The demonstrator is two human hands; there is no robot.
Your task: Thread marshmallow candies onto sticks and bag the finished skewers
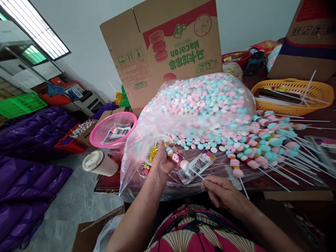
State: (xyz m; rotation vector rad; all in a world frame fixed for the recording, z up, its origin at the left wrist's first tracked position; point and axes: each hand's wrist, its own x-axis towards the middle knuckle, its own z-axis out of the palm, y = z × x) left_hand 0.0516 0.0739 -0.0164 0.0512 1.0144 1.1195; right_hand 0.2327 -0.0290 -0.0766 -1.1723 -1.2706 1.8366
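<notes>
My left hand (163, 163) is closed around a marshmallow skewer (176, 156) in a clear printed wrapper, its pink end facing right. The white stick of the skewer runs down to my right hand (219, 190), whose thumb and fingers pinch its lower end. Just behind my left hand is a bowl with gold twist ties (153, 153), partly hidden by the hand. A stack of printed wrappers (196, 166) lies flat on the plastic beneath the stick. Beyond it a big clear bag of pink, blue and white marshmallows (202, 98) spills some onto the table.
Many finished-looking skewers (270, 143) are piled at the right, sticks pointing outward. An orange basket (296, 111) stands behind them. To the left are a pink basket (132, 120) and a lidded cup (101, 163). A tall cardboard box (120, 38) stands behind the bag.
</notes>
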